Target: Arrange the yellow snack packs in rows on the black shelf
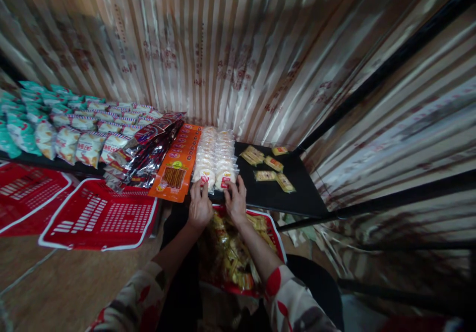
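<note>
Two rows of white packets [215, 156] run from near to far on a black shelf [305, 198], side by side. The left hand [200, 193] is at the near end of the left row, its fingertips on the front packet; the right hand [235, 191] is at the near end of the right row in the same way. The fingers of both are extended and slightly bent, but I cannot tell whether either grip is closed on a packet. Just left of the rows lies an orange bag [178, 166], then a pile of dark red bags [150, 148], white bags [89, 146] and, at the far left, green bags [22, 131]. To the right, a few yellow packets [274, 163] lie loosely spread. Below the forearms, a near basket [279, 245] is filled with more packets in yellow wrapping. Two red baskets [107, 218] stand at the left, below the shelf's near edge. A striped sheet [208, 49] hangs behind, and dark poles [386, 69] cross the right side.
</note>
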The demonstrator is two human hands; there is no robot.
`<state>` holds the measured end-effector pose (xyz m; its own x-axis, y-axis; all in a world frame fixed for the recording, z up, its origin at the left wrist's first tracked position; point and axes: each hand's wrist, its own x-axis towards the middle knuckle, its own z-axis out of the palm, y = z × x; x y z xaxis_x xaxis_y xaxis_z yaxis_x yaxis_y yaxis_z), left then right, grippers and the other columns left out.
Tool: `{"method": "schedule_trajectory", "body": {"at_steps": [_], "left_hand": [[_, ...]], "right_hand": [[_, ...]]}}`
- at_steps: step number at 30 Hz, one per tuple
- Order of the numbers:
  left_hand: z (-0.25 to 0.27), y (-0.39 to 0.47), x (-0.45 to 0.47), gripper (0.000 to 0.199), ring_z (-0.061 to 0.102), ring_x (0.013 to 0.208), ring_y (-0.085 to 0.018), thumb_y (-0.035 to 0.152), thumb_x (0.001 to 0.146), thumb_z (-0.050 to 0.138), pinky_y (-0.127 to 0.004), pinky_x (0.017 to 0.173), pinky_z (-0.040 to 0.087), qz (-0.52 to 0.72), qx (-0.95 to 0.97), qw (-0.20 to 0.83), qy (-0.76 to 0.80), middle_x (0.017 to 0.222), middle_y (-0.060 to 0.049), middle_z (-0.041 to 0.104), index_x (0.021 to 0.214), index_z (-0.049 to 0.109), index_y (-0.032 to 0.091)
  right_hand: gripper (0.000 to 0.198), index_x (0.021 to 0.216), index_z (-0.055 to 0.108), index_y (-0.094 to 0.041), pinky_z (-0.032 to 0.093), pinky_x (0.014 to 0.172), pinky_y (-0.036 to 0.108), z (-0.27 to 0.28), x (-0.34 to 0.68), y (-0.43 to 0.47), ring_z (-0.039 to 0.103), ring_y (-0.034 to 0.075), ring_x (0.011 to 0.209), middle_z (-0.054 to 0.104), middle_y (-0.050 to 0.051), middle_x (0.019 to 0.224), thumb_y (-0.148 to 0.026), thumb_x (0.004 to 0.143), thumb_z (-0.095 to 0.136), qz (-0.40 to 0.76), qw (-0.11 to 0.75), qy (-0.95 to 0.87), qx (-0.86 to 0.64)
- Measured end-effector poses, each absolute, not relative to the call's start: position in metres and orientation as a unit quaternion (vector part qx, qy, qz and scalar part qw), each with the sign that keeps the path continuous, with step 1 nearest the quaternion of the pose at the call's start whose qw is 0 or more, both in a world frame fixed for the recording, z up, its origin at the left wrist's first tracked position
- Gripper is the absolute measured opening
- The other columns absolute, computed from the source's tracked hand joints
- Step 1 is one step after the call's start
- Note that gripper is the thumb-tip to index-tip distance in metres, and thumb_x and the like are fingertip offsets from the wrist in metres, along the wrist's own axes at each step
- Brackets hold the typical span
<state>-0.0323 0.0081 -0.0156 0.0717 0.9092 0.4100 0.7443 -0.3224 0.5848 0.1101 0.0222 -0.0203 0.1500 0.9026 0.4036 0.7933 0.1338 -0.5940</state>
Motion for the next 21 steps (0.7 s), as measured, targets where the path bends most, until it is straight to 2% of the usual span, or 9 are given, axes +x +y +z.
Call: {"method": "schedule_trajectory", "body": {"at_steps": [4, 9, 12, 15, 18, 21], "left_hand": [[-0.018, 0.007, -0.033, 0.056, 0.025, 0.132, -0.030, 0.005, 0.075, 0.039, -0.050, 0.107, 0.030, 0.363, 0.731, 0.107, 0.568, 0.136, -0.018, 0.035, 0.131, 0.039, 0.008], [-0.020, 0.004, -0.035, 0.059, 0.019, 0.136, -0.031, 0.005, 0.074, 0.042, -0.052, 0.109, 0.027, 0.372, 0.738, 0.095, 0.554, 0.139, -0.019, 0.032, 0.132, 0.035, 0.007], [-0.020, 0.001, -0.037, 0.056, 0.019, 0.136, -0.031, 0.005, 0.073, 0.043, -0.051, 0.109, 0.027, 0.383, 0.745, 0.080, 0.541, 0.139, -0.020, 0.032, 0.130, 0.039, 0.005], [-0.017, -0.003, -0.039, 0.049, 0.024, 0.133, -0.029, 0.004, 0.075, 0.042, -0.049, 0.108, 0.030, 0.388, 0.760, 0.058, 0.518, 0.135, -0.018, 0.038, 0.124, 0.046, 0.008], [-0.016, -0.012, -0.038, 0.042, 0.036, 0.126, -0.026, 0.005, 0.076, 0.042, -0.044, 0.104, 0.037, 0.379, 0.788, 0.065, 0.482, 0.124, -0.014, 0.048, 0.116, 0.053, 0.012], [-0.021, -0.034, -0.030, 0.036, 0.048, 0.110, -0.022, 0.007, 0.077, 0.041, -0.038, 0.095, 0.044, 0.351, 0.804, 0.119, 0.465, 0.110, -0.010, 0.056, 0.108, 0.058, 0.015]], "right_hand": [[0.031, 0.110, 0.059, -0.020, 0.034, 0.102, 0.042, -0.017, 0.109, 0.024, 0.034, 0.024, 0.127, 0.037, 0.012, 0.137, -0.018, 0.083, 0.044, 0.088, 0.376, -0.644, -0.661], [0.031, 0.105, 0.063, -0.021, 0.031, 0.104, 0.043, -0.009, 0.115, 0.009, 0.026, 0.025, 0.133, 0.027, 0.009, 0.145, -0.016, 0.083, 0.042, 0.082, 0.398, -0.645, -0.647], [0.029, 0.099, 0.064, -0.019, 0.032, 0.103, 0.042, -0.007, 0.130, -0.015, 0.033, 0.023, 0.129, 0.035, 0.010, 0.141, -0.017, 0.082, 0.040, 0.073, 0.424, -0.627, -0.650], [0.026, 0.097, 0.062, -0.016, 0.036, 0.100, 0.041, -0.010, 0.157, -0.048, 0.045, 0.022, 0.119, 0.048, 0.012, 0.129, -0.021, 0.082, 0.040, 0.083, 0.413, -0.602, -0.678], [0.029, 0.103, 0.059, -0.017, 0.044, 0.089, 0.037, -0.012, 0.188, -0.083, 0.057, 0.022, 0.100, 0.062, 0.010, 0.106, -0.023, 0.083, 0.039, 0.155, 0.317, -0.588, -0.727], [0.028, 0.101, 0.061, -0.015, 0.046, 0.082, 0.034, -0.014, 0.208, -0.117, 0.062, 0.023, 0.092, 0.066, 0.012, 0.097, -0.024, 0.083, 0.041, 0.228, 0.135, -0.597, -0.757]]}}
